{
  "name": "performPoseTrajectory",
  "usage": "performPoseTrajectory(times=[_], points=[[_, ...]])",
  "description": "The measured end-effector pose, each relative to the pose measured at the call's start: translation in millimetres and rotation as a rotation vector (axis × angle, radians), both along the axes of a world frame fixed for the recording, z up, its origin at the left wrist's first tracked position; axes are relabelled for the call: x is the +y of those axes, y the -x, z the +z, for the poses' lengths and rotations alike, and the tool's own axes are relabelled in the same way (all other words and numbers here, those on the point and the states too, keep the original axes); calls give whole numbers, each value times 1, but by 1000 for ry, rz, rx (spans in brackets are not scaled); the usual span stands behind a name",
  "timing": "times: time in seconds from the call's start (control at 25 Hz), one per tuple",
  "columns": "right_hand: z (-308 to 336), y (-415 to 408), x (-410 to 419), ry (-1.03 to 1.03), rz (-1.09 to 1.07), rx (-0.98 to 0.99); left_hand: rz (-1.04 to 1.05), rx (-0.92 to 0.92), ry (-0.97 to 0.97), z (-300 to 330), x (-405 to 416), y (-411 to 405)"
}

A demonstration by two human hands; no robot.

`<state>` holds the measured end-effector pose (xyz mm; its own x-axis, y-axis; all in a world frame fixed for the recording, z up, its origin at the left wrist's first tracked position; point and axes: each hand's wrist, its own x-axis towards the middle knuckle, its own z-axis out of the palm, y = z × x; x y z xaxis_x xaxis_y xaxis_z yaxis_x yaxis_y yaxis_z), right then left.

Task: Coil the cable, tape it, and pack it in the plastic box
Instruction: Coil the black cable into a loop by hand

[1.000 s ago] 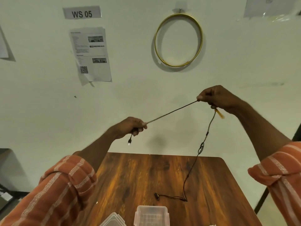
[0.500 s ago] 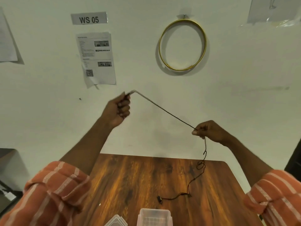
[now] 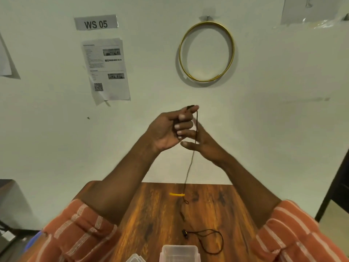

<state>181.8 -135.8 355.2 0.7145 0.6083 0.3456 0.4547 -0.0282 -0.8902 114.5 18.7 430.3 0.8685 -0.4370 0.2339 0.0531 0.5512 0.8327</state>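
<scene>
A thin black cable (image 3: 189, 168) hangs from my raised hands down to the wooden table (image 3: 156, 214), where its far end lies in a loose loop (image 3: 211, 241) with a small plug. My left hand (image 3: 166, 129) is closed around the cable's upper end, the cable running over its fingertip. My right hand (image 3: 204, 144) is directly behind and right of it, fingers spread, touching the hanging strand. A yellow strip of tape (image 3: 176, 194) sticks out from the cable just above the table. A clear plastic box (image 3: 179, 252) stands at the near edge.
A clear lid (image 3: 136, 259) lies left of the box. On the wall behind hang a gold hoop (image 3: 206, 52), a printed sheet (image 3: 106, 69) and a "WS 05" label (image 3: 96, 22). A dark post (image 3: 336, 188) stands at the right.
My hands, held wide apart with the cable stretched between them, have come together in front of me. The cable now hangs straight down and its end loop has shifted on the table.
</scene>
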Motion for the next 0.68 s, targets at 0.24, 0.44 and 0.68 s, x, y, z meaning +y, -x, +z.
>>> performPoseTrajectory(times=[0.24,0.44,0.68], points=[[-20,68,22,-38,74,0,597,-309,7,38,15,-27],[35,64,-23,-113,-233,-234,552,-621,-1040,-7,43,-27],[78,9,-38,-80,-356,-291,87,-87,-277,-53,-1,10]])
